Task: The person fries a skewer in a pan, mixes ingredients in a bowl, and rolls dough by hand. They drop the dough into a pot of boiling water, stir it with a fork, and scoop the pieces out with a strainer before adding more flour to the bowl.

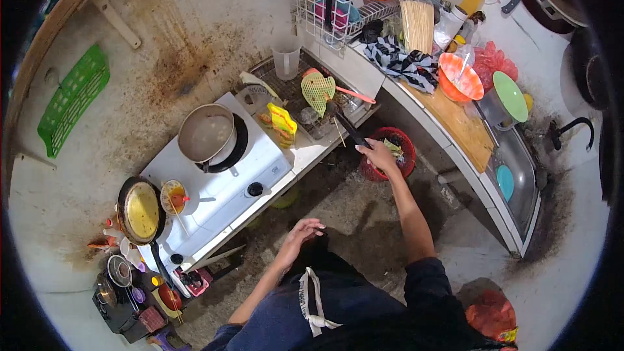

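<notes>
My right hand [378, 155] grips the end of a long black-handled utensil [351, 128], held out over the floor beside the counter. Its far end lies close to a yellow-green slotted plastic piece [318, 93] on a wire rack; I cannot make out what kind of utensil it is. Below my right hand stands a red basket [411, 156] with scraps inside. My left hand [302, 233] is in front of my body, fingers loosely bent and apart, holding nothing. Nearest to it is the white stove [240, 205], which bears a pot [207, 133] and a frying pan [142, 211].
A small bowl [174, 196] with a stick sits by the frying pan. Beside the pot lies a yellow packet [283, 118]. A clear jug [286, 58] stands behind. On the right are a wooden board [465, 120], an orange bowl [460, 78] and a sink [520, 188].
</notes>
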The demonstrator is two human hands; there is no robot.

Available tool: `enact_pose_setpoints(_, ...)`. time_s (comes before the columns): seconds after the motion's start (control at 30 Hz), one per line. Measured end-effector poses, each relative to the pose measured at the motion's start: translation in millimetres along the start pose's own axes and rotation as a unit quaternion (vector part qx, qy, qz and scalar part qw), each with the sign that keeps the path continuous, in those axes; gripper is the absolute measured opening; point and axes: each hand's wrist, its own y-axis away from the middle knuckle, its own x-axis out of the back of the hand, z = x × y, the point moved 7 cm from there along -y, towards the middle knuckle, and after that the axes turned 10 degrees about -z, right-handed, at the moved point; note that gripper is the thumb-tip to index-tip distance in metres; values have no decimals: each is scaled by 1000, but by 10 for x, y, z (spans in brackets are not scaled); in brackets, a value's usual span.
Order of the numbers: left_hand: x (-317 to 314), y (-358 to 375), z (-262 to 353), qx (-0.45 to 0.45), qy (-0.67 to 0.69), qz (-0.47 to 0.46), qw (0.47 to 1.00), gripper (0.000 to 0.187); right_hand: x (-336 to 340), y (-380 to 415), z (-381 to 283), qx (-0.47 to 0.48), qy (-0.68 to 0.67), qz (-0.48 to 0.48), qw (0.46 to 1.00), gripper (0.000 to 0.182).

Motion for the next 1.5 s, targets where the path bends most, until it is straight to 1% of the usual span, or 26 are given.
enact_pose_setpoints(0.07, 7, -160, 25, 19, 9, -3, 1000, 29, 87, -299, 16, 0, 67, 48, 997, 51)
enact_pose_setpoints(0.1, 22, -258, 48, 20, 8, -3, 1000, 29, 100, -655, 228, 31, 133, 75, 988, 56)
enact_pose_setpoints(0.13, 45, -357, 80, 14, -6, -3, 1000, 30, 133, -702, 143, 30, 131, 74, 988, 56)
enact_pose_setpoints(0.2, 90, -524, 163, 7, -18, 0, 1000, 30, 128, -790, -19, 4, 208, 64, 976, 57)
enact_pose_setpoints(0.3, 146, -795, 348, -6, -3, -14, 1000, 30, 114, -863, -106, -2, 223, 31, 974, 57)
enact_pose_setpoints(0.4, 284, -1007, 534, -49, -25, -25, 998, 30, 178, -978, -84, 24, 275, 56, 959, 54)
enact_pose_setpoints(0.47, 339, -1075, 674, -55, -33, -11, 998, 30, 247, -980, -92, 52, 299, 49, 952, 55)
enact_pose_setpoints(0.53, 433, -1162, 676, -62, -25, -4, 998, 33, 400, -764, -251, 45, 178, 56, 981, 55)
enact_pose_setpoints(0.57, 450, -1165, 703, -59, -26, 14, 998, 33, 397, -623, -359, -7, 99, -10, 995, 47)
enact_pose_setpoints(0.6, 454, -1163, 706, -63, -21, 22, 998, 33, 415, -585, -352, -5, 104, -17, 994, 47)
enact_pose_setpoints(0.63, 446, -1149, 701, -67, -18, 19, 997, 33, 422, -513, -293, 16, 23, -31, 999, 42)
enact_pose_setpoints(0.67, 444, -1118, 696, -72, -15, 18, 997, 33, 378, -443, -252, 36, -58, -48, 996, 38)
enact_pose_setpoints(0.7, 414, -1061, 709, -75, -19, 22, 997, 33, 300, -317, -296, 39, -52, -64, 996, 38)
enact_pose_setpoints(0.77, 384, -938, 671, -91, -22, 37, 995, 33, 219, -2, -472, 65, -156, -67, 983, 33)
enact_pose_setpoints(0.8, 365, -870, 660, -104, -31, 37, 993, 32, 113, 85, -502, 72, -146, -91, 982, 33)
enact_pose_setpoints(0.87, 387, -725, 530, -107, -31, 73, 991, 31, -55, 200, -556, 79, -225, -114, 964, 36)
enact_pose_setpoints(1.0, 304, -400, 284, -122, -51, 110, 985, 30, -573, 377, -894, 113, -233, -187, 948, 43)
enact_pose_setpoints(1.07, 279, -231, 93, -120, -28, 133, 983, 28, -849, 344, -1158, 164, -130, -209, 955, 49)
enact_pose_setpoints(1.1, 256, -111, 42, -114, -22, 152, 981, 28, -989, 289, -1271, 230, -102, -180, 951, 55)
enact_pose_setpoints(1.13, 237, 4, -14, -115, -17, 168, 979, 28, -1125, 253, -1332, 229, -101, -197, 948, 55)
enact_pose_setpoints(1.2, 214, 270, -120, -113, -17, 199, 973, 28, -1430, 270, -1449, 248, -31, -213, 945, 57)
enact_pose_setpoints(1.33, 292, 781, -265, -112, -35, 268, 956, 30, -1998, 553, -1593, 216, -67, -328, 917, 60)
enact_pose_setpoints(1.37, 346, 918, -298, -130, -12, 301, 945, 30, -2150, 585, -1567, 239, -68, -359, 900, 59)
enact_pose_setpoints(1.4, 382, 1055, -317, -147, 11, 331, 932, 30, -2252, 651, -1601, 241, -63, -366, 897, 59)
enact_pose_setpoints(1.47, 427, 1263, -280, -164, 18, 341, 925, 30, -2535, 765, -1606, 149, -103, -427, 886, 56)
enact_pose_setpoints(1.5, 471, 1369, -293, -180, 20, 348, 920, 30, -2700, 765, -1608, 127, -125, -457, 872, 50)
